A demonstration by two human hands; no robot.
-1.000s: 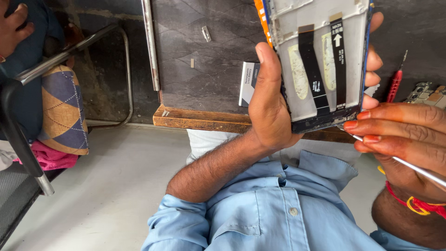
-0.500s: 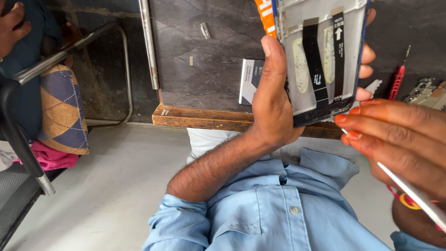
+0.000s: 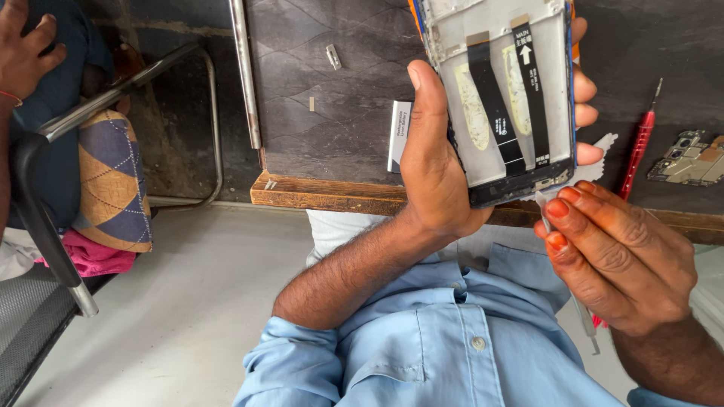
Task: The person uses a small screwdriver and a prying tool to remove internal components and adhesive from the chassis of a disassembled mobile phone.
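The dark slate-topped workbench with a wooden front edge [image 3: 332, 197] runs across in front of me, above my light blue buttoned shirt [image 3: 445, 339]. My left hand [image 3: 437, 166] is raised over the bench edge, thumb on one side and fingertips curled round the other, clamped on an opened phone frame with a grey inner plate and two black ribbon cables [image 3: 507, 98]. My right hand [image 3: 618, 256] sits just below the frame's bottom end, fingers pinched shut on thin metal tweezers [image 3: 544, 211] whose tip touches that end. On the bench lie a red-handled screwdriver [image 3: 639, 154], a small green circuit board [image 3: 692, 160] and a small white-and-black battery [image 3: 398, 136].
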